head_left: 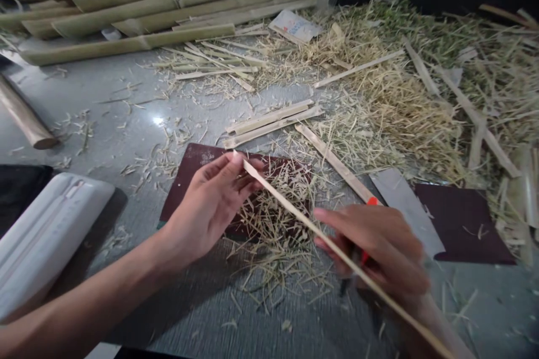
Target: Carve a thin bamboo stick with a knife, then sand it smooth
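Note:
A thin, pale bamboo stick (295, 212) runs slantwise from my left hand down to the lower right. My left hand (219, 196) pinches its upper end between thumb and fingers. That end narrows to a pale tip beside the thumb. Closed around a red-handled tool (371, 201), my right hand (379, 244) is partly blurred, and the stick passes in front of it. Most of the tool is hidden by the fingers, so its kind cannot be made out. Beneath both hands, a dark maroon sheet (179, 190) bears a heap of bamboo shavings (278, 207).
Split bamboo lengths (164, 8) are stacked at the back left. A large heap of shavings (400, 106) covers the right rear. Short strips (273, 123) lie beyond my hands. A white device (54, 230) and a wooden rod (25, 115) are at left, another maroon sheet (467, 224) at right.

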A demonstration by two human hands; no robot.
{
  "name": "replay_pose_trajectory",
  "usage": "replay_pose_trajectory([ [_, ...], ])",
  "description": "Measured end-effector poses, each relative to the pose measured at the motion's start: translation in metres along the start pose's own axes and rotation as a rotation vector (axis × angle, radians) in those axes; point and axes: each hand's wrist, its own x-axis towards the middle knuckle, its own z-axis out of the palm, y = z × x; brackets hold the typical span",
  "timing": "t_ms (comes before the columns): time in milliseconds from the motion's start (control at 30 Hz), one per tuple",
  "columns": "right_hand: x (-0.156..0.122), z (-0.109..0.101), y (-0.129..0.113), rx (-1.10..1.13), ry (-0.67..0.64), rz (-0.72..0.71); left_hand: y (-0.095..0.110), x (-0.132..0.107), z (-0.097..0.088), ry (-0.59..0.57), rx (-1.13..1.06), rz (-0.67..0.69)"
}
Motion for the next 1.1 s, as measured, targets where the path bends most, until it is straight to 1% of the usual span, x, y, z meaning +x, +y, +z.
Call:
replay_pose_trajectory([
  [33,0.003,0.0,-0.001,-0.05,-0.045,-0.068,0.003,0.0,0.001,0.031,-0.023,0.009],
  [67,0.005,-0.001,-0.001,-0.076,-0.09,-0.105,0.006,0.0,0.002,0.031,-0.038,0.02],
  [133,0.007,-0.003,-0.004,-0.087,-0.155,-0.103,0.01,-0.001,0.004,-0.028,-0.033,0.038],
  [200,0.007,-0.004,-0.008,-0.061,-0.175,-0.092,0.009,-0.005,0.006,-0.1,0.014,0.02],
  [300,0.006,-0.001,-0.013,0.011,-0.171,-0.044,0.005,-0.01,0.007,-0.189,0.193,-0.069],
  [367,0.006,0.002,-0.015,0.079,-0.171,0.02,0.001,-0.013,0.008,-0.265,0.321,-0.116],
  [467,0.007,0.007,-0.016,0.156,-0.171,0.108,-0.002,-0.017,0.012,-0.348,0.377,-0.163],
  [600,0.006,0.009,-0.017,0.11,-0.191,0.158,-0.004,-0.018,0.014,-0.389,0.353,-0.216],
  [700,0.006,0.008,-0.017,0.048,-0.235,0.176,-0.004,-0.017,0.014,-0.369,0.351,-0.237],
  [767,0.006,0.008,-0.017,0.011,-0.252,0.183,-0.004,-0.017,0.014,-0.352,0.341,-0.244],
  [833,0.007,0.008,-0.016,-0.013,-0.251,0.194,-0.004,-0.018,0.014,-0.358,0.342,-0.249],
  [967,0.008,0.009,-0.015,-0.018,-0.231,0.205,-0.004,-0.021,0.013,-0.402,0.384,-0.234],
  [1100,0.007,0.009,-0.014,-0.009,-0.235,0.203,-0.005,-0.021,0.013,-0.441,0.453,-0.192],
])
